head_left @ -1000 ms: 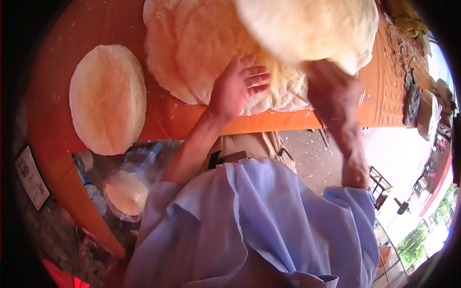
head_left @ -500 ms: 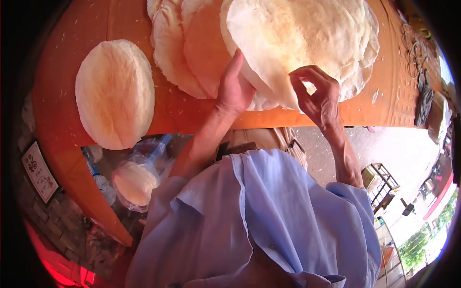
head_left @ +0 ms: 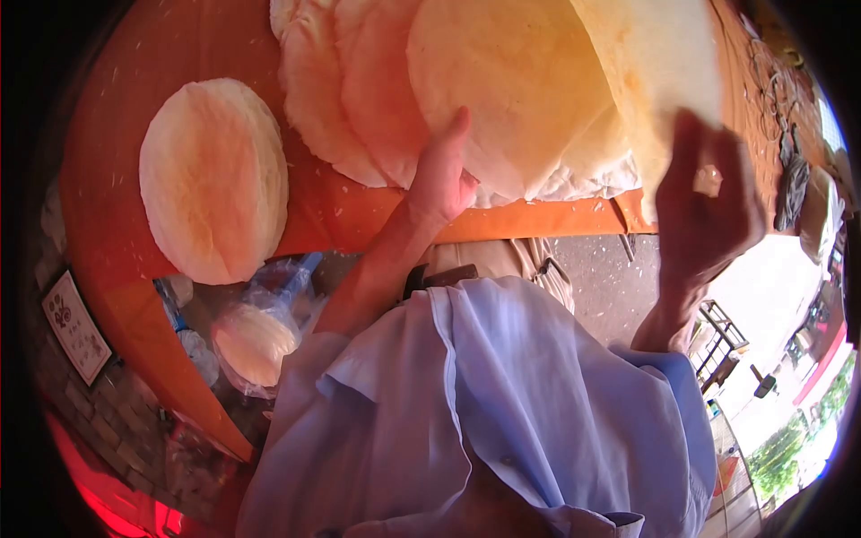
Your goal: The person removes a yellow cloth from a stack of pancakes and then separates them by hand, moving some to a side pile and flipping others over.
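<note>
Large thin round sheets of flatbread (head_left: pixel 511 90) lie overlapped on the orange-covered table at the top centre. My left hand (head_left: pixel 441 175) rests at their near edge, thumb raised against the sheets and its other fingers hidden beneath. On the right, my right hand (head_left: pixel 708 193) pinches the edge of a raised thin sheet (head_left: pixel 655 67), which hangs tilted above the others. The hand is blurred. A separate folded oval stack of flatbread (head_left: pixel 213 179) sits to the left.
The orange table (head_left: pixel 314 211) has its near edge before my body. Below it, a plastic bag (head_left: pixel 256 345) holds pale flatbread. A framed sign (head_left: pixel 76 327) stands at the left. Dark and white bags (head_left: pixel 816 220) and a metal rack (head_left: pixel 717 341) are at the right.
My right hand has moved right, drawing the top sheet away from the pile and uncovering the sheets beneath. My left hand has barely moved.
</note>
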Action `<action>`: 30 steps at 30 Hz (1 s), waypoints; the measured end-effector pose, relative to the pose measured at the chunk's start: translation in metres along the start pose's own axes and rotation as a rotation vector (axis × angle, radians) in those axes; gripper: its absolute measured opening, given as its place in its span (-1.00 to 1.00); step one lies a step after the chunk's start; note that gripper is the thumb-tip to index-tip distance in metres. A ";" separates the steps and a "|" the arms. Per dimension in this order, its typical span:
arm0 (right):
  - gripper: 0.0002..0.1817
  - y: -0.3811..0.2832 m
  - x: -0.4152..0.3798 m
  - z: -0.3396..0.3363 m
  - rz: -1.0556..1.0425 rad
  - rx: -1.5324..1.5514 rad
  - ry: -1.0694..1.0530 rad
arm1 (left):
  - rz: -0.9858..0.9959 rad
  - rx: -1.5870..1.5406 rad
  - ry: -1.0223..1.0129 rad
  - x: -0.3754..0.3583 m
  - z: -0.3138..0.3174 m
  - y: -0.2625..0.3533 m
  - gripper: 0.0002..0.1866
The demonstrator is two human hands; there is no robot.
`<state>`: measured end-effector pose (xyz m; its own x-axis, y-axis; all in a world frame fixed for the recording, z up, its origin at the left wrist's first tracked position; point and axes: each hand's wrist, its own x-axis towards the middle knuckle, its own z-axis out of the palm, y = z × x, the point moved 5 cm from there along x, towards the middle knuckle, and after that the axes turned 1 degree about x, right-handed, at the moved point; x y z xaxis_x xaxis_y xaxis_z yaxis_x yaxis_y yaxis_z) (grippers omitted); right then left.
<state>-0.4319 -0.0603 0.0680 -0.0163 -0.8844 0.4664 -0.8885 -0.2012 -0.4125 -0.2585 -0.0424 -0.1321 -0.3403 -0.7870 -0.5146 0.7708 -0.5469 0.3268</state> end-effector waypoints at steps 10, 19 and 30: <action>-0.84 0.080 0.020 0.022 0.114 0.032 -0.222 | -0.036 0.015 0.046 0.001 -0.021 0.008 -0.55; -0.73 0.010 0.053 -0.049 -0.215 -0.340 -0.018 | -0.013 0.023 0.023 0.002 -0.026 0.012 -0.53; -0.98 -0.019 -0.067 0.146 -0.267 0.168 -0.563 | 0.067 0.141 0.027 -0.019 -0.029 0.014 -0.44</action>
<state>-0.3468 -0.0585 -0.0692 0.4789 -0.8714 0.1066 -0.7443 -0.4675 -0.4769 -0.2256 -0.0273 -0.1408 -0.2751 -0.8160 -0.5083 0.7073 -0.5299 0.4679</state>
